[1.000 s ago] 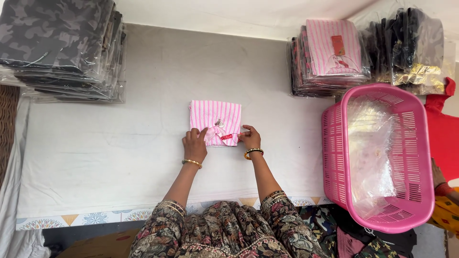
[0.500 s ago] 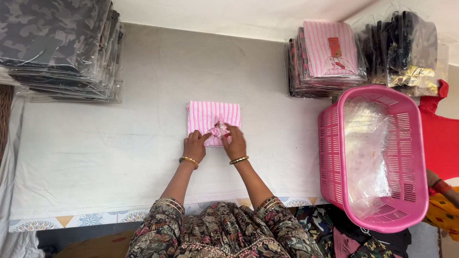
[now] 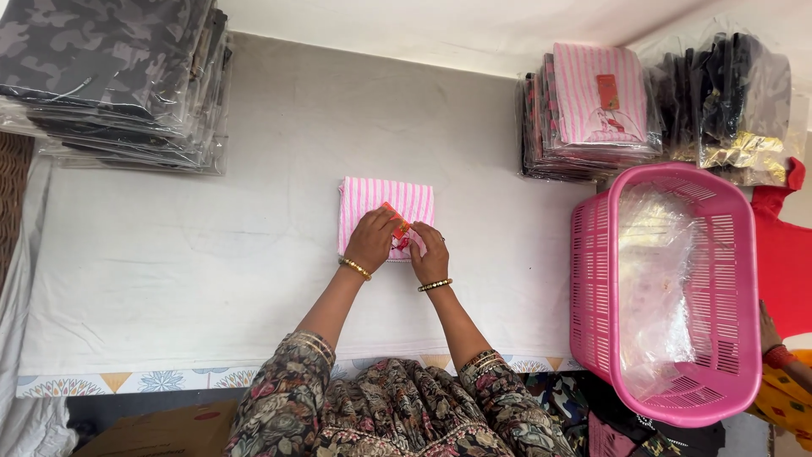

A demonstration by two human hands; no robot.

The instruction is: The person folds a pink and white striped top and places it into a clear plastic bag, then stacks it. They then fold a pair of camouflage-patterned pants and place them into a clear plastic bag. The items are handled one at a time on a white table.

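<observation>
Pink-and-white striped cloth, folded into a flat packet [image 3: 386, 211], lies mid-surface on the pale grey surface [image 3: 169, 279], directly under both hands. Left hand [image 3: 370, 240] presses on the packet's near edge, fingers curled down; right hand [image 3: 430, 254] sits just beside it on the near right corner. Between the two grips a small red-orange tag [image 3: 394, 217] is pinched, thumb and fingers closed on it; whether both hands actually hold it I cannot tell.

Handling, judged: cloth is soft, light and limp, with no stiffness of its own. It will sag and unfold if lifted by one corner. Best hold is flat palms from both sides, or fingers under the folded near edge just below the present grip. Not slippery on the surface, not fragile. Tag looks like thin card: it creases easily, so hold it by the edges.

Well right of the grip: pink slatted basket [image 3: 668, 288] with clear plastic bags [image 3: 660, 288] inside. Beyond it, bagged stacks of striped garments [image 3: 592, 110]. Far left of the grip, stacked grey camouflage packs [image 3: 110, 76].
</observation>
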